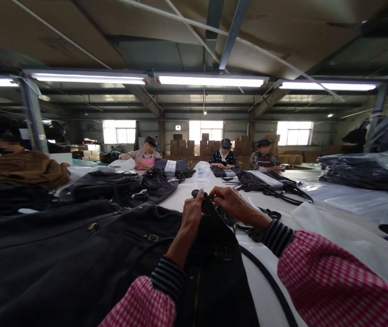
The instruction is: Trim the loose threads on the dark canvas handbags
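A black bag with brass-coloured hardware and a zip lies on the table in front of me. At its far end, my left hand pinches a black strap. Close beside it on the right, my right hand has its fingers closed on the same dark strap area. The exact piece between the fingertips is small and partly hidden. To the left spreads more black bag material with a brass buckle. A long black strap curves over the table at the right of the bag.
Dark bags with straps are heaped on the left, beside brown fabric. Clear plastic sheeting covers the right side, with stacked wrapped black items behind. Several co-workers, including one person in dots, sit across the white table.
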Tool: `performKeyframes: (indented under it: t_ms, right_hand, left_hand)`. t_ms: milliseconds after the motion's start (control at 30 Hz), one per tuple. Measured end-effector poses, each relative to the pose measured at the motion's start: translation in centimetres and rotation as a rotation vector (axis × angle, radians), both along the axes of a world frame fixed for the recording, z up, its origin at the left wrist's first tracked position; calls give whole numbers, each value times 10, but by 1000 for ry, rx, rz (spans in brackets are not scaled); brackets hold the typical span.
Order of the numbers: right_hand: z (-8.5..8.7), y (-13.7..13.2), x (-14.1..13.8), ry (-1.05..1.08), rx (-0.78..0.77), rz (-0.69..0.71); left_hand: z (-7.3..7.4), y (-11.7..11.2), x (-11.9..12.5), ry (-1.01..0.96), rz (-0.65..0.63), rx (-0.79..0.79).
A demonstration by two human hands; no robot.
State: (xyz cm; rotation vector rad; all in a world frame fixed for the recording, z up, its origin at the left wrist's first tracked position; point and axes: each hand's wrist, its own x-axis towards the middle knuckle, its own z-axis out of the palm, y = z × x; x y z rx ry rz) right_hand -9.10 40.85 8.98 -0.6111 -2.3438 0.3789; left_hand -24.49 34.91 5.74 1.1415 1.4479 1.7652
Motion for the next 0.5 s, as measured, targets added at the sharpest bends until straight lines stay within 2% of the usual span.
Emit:
performKeyframes:
  t_ms: [100, 133, 200, 333, 400, 500]
  right_hand:
    - [-2, 2, 15, -273, 400, -90]
    - [-6, 3, 23, -357, 469, -90]
    - [-20, 4, 41, -463, 511, -85]
    - [-55, -13, 85, -484, 395, -44]
    - [-69, -36, 105, -473, 259, -11]
    - [-83, -86, 134, -461, 7, 60]
  left_hand:
    - [-5, 3, -5, 2, 70, -28]
    - [-8, 4, -7, -1, 91, -42]
    - [-14, 5, -9, -13, 134, -72]
    - [-23, 9, -10, -76, 207, -124]
    - [-25, 11, -11, -122, 236, -154]
    - [-24, 12, -15, -178, 265, -190]
